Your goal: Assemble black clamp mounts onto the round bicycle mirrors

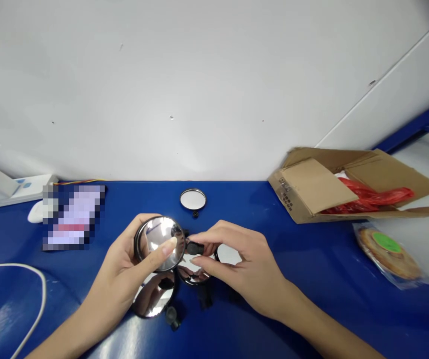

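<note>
Clasping mirror [158,234] in left hand [124,262], pinching its stem [195,248] with right hand [249,264], facing far mirror [193,199] at 12 o'clock.

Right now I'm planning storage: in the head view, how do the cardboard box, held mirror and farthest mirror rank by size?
1. Cardboard box, largest
2. Held mirror
3. Farthest mirror; distance makes real size unsure
</note>
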Tool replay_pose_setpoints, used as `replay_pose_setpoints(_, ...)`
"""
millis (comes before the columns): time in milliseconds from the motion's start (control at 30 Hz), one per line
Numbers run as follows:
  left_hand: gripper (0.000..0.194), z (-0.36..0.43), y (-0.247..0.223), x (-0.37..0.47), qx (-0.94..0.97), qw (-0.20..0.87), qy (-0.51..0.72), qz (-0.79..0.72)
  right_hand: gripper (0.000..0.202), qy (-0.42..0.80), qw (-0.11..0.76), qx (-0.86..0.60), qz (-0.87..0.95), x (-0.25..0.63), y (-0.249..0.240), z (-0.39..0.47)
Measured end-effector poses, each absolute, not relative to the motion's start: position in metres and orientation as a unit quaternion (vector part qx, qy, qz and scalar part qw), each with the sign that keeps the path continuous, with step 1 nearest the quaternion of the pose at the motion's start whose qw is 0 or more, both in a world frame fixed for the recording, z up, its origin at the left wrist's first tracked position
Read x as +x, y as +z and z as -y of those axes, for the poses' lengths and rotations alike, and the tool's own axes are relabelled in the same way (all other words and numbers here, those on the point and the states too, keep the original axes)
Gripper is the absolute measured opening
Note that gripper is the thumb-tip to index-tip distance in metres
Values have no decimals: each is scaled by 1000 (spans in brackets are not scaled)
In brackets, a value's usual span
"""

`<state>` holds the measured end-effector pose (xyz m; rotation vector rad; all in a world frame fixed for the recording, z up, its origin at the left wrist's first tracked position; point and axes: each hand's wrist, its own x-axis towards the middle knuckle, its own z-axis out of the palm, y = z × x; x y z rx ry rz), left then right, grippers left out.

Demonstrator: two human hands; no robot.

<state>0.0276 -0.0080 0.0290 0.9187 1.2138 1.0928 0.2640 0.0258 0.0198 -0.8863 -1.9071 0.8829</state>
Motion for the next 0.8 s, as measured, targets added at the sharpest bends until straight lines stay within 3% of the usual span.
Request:
replay_pose_setpoints(267,54,6,29,25,414,574,455,-541,16,273,439,-312,797,263,12,-24)
replay_pose_setpoints(533,67,-2,17,5,614,421,424,-516,13,178,441,-308,824,259,10,-19)
replay_pose_setpoints(800,68,-12,21,-9,697,414,327,-485,17,152,458,-284,829,257,11,-15)
